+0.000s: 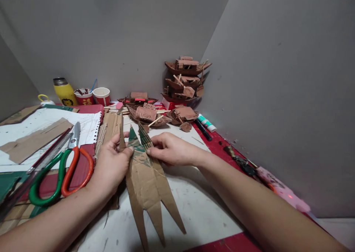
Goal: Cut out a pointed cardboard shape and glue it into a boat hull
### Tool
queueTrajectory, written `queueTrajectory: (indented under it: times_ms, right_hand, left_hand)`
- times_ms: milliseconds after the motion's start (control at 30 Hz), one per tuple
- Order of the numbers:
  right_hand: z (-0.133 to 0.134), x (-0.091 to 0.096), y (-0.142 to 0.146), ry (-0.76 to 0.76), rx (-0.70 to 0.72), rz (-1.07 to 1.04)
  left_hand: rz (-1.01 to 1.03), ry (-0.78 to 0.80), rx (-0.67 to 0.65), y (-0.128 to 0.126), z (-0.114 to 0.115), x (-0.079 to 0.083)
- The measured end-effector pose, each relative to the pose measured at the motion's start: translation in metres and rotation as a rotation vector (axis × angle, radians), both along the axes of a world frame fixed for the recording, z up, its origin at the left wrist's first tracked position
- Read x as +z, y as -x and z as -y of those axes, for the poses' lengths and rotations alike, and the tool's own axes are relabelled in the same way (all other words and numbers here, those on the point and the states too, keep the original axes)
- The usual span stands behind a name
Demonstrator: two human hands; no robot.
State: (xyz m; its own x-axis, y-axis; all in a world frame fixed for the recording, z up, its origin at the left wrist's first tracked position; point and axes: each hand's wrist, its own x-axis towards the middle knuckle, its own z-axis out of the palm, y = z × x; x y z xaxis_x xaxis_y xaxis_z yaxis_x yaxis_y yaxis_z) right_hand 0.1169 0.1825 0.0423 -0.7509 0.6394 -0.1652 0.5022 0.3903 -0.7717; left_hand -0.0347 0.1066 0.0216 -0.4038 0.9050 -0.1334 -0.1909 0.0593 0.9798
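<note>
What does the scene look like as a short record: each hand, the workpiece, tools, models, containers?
Left hand: gripping the cardboard near its upper left edge
Right hand: gripping its upper right edge
Workpiece: brown, green print at the far end, three points toward the wearer
Tools: scissors, left of the hands, one handle green, one orange; black marker at right
Models: brown boats, some stacked by the wall
Containers: yellow bottle, two cups

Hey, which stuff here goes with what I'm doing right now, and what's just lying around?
Seems part of it:
pointed cardboard, between your left hand and right hand
scissors, probably
model boats, probably

Apparently just lying about:
yellow bottle
white cap
black marker
</note>
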Motion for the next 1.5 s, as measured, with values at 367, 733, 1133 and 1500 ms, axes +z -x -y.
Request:
queueTrajectory:
  times_ms: [367, 733, 1133, 1500]
  right_hand:
    - [0.0, 0.003, 0.001, 0.009, -0.033, 0.075]
    - [0.014, -0.016, 0.01, -0.537, -0.065, 0.255]
    - [-0.001, 0.002, 0.003, 0.241, -0.032, -0.059]
    - [-0.02, -0.007, -0.002, 0.296, -0.082, -0.231]
  left_hand:
    - [0.172, 0.1, -0.208, -0.006, 0.006, -0.004]
    - [0.122, 0.114, -0.181, -0.014, 0.01, -0.003]
    - [0.164, 0.132, -0.148, -0.001, 0.001, 0.001]
    - [0.244, 0.169, -0.245, 0.003, 0.0, -0.001]
